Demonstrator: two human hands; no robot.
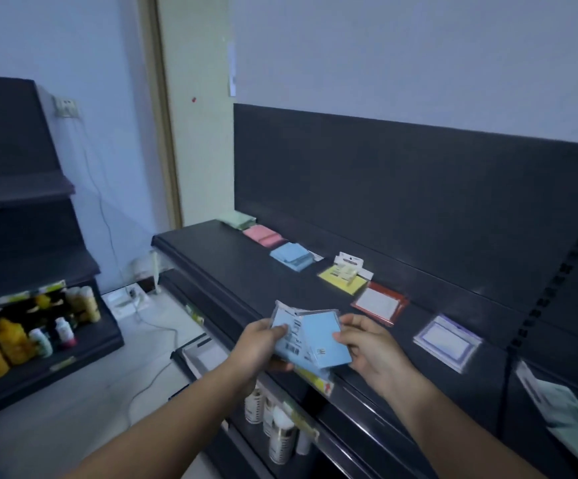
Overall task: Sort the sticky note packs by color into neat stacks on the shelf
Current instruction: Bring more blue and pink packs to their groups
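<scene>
My left hand (263,344) grips a blue sticky note pack (289,335) whose barcode side faces up, over the front edge of the dark shelf (232,267). My right hand (367,347) holds a second blue pack (329,337) that overlaps the first. Along the back of the shelf lie a green stack (237,219), a pink stack (263,235), a blue stack (292,256), a yellow stack (344,274), a red-edged pack (379,301) and a purple-edged pack (448,340).
White bottles (277,426) stand on the lower shelf below my hands. A second dark rack at left holds yellow bottles (1,344). A cable (149,326) runs across the floor. A greenish sheet (571,413) lies at right.
</scene>
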